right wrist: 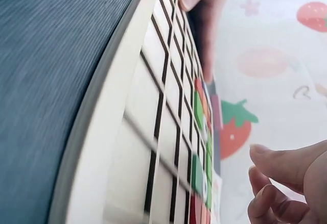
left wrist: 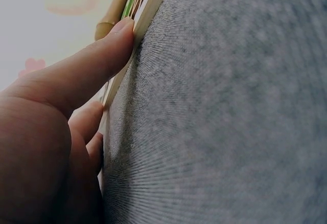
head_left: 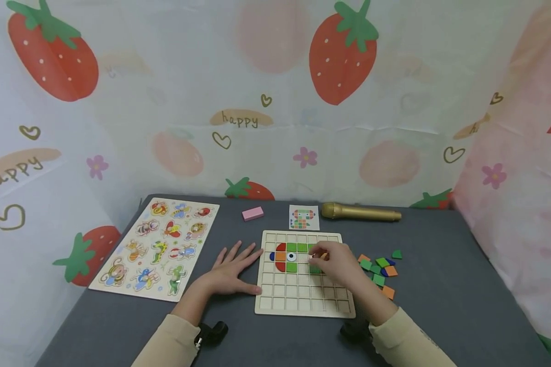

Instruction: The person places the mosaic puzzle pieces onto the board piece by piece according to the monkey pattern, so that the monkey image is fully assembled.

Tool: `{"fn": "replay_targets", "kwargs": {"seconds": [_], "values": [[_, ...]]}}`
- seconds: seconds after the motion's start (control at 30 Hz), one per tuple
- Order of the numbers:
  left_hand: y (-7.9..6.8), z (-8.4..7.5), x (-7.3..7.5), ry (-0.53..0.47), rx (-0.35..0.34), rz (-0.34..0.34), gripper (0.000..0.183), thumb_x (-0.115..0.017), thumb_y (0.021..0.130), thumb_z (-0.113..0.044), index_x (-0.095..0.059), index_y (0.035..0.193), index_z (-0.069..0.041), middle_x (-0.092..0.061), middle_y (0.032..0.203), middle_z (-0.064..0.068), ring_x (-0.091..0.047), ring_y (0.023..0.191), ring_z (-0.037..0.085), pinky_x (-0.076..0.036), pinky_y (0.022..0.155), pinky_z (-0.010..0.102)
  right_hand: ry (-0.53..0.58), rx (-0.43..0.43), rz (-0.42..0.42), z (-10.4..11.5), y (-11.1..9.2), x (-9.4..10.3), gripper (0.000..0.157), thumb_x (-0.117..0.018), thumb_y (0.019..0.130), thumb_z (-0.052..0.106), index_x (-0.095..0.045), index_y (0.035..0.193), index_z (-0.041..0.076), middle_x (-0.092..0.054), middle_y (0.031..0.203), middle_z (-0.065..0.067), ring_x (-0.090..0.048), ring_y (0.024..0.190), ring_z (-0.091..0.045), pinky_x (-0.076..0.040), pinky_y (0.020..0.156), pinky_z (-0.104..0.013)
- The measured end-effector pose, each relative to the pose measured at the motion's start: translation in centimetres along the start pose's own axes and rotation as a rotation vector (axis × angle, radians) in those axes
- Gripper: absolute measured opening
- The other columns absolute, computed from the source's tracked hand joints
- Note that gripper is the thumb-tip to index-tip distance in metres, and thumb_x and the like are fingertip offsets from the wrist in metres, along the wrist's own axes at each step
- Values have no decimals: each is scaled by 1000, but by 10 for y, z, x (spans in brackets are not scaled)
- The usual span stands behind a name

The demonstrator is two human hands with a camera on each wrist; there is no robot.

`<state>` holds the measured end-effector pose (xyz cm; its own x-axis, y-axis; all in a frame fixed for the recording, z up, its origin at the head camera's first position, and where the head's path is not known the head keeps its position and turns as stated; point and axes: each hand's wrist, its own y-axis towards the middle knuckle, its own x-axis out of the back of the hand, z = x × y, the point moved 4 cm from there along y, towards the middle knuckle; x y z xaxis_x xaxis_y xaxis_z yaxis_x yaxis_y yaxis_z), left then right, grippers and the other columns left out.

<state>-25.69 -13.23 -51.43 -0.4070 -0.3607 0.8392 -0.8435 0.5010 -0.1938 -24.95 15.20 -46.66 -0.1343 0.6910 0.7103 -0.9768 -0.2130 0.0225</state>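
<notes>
In the head view, a wooden grid board (head_left: 284, 304) lies on the dark table with coloured tiles set in its upper rows. Among them are green tiles (head_left: 291, 267), red and orange pieces, and a white eye tile (head_left: 291, 257). My left hand (head_left: 227, 275) rests flat beside the board, fingers spread, with fingertips and thumb at its left edge. Above the tiles at the board's right side hovers my right hand (head_left: 337, 262), its fingers loosely bent. Nothing shows between thumb and fingers of the right hand (right wrist: 286, 183) in the right wrist view.
Loose green, orange and blue tiles (head_left: 378, 279) lie right of the board. Behind it are a pattern card (head_left: 316, 224), a gold microphone (head_left: 362, 212) and a pink block (head_left: 252, 213). An insect picture puzzle (head_left: 119, 260) lies at the left. Printed cloth (head_left: 284, 132) hangs around the table.
</notes>
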Motion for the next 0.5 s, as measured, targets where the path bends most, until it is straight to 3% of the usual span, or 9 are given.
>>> {"fn": "replay_targets", "kwargs": {"seconds": [0.5], "values": [[1, 1, -1, -2, 5, -1, 100, -72, 80, -69, -23, 161, -37, -11, 171, -6, 9, 158, 30, 9, 123, 60, -31, -60, -71, -45, -37, 46, 17, -75, 92, 17, -74, 108, 10, -69, 92, -1, -59, 72, -15, -50, 60, -30]]}}
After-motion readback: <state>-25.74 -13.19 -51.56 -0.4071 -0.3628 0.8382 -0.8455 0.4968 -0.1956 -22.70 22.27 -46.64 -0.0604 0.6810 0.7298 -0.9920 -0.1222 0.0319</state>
